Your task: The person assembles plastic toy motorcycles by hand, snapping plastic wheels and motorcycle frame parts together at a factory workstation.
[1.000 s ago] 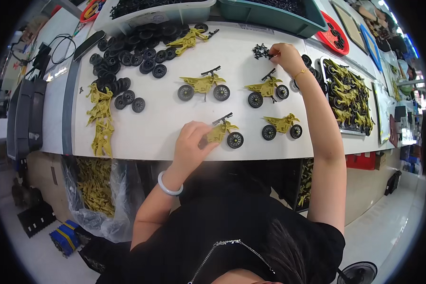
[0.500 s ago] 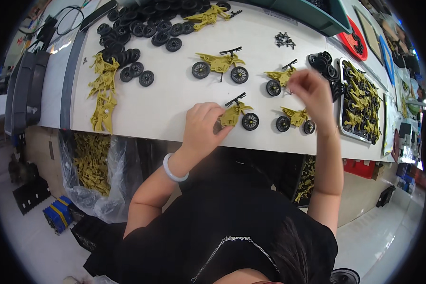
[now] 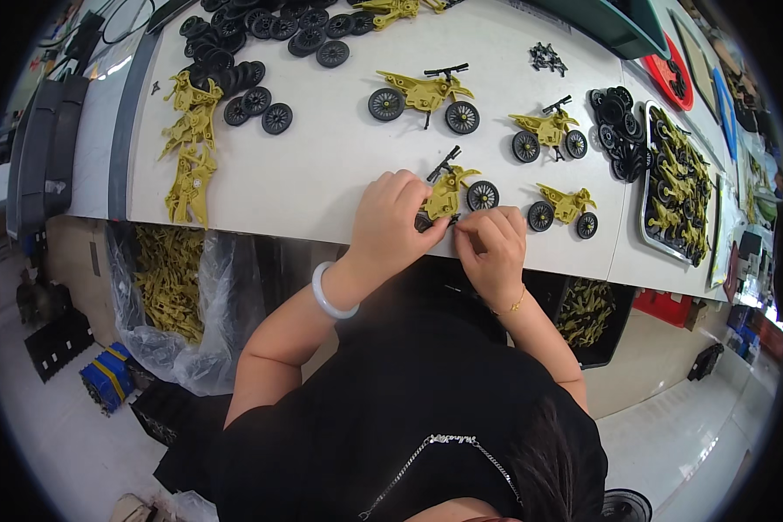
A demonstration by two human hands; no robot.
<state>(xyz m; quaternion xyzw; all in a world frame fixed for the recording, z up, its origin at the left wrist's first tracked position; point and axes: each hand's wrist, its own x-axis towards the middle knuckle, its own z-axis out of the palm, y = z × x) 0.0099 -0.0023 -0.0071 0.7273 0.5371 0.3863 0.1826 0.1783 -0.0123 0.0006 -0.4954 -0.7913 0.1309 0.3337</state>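
My left hand is closed around the rear of a yellow toy motorcycle with black handlebars; its front wheel shows, while my fingers mostly hide the rear one. Pinched at the motorcycle's lower side, the fingers of my right hand hold a small black part, too small to make out fully. Right of it stand two more toy motorcycles, a nearer one and a farther one. Another with a kickstand stands beyond my left hand.
Black wheels lie heaped at the far left, beside yellow motorcycle bodies. Small black parts lie far right. A metal tray holds several motorcycles, near stacked wheels. Below the table edge, a plastic-lined container holds yellow parts.
My right hand has come left and nearer, from the far right motorcycle to the one in my left hand. The whole view has shifted slightly.
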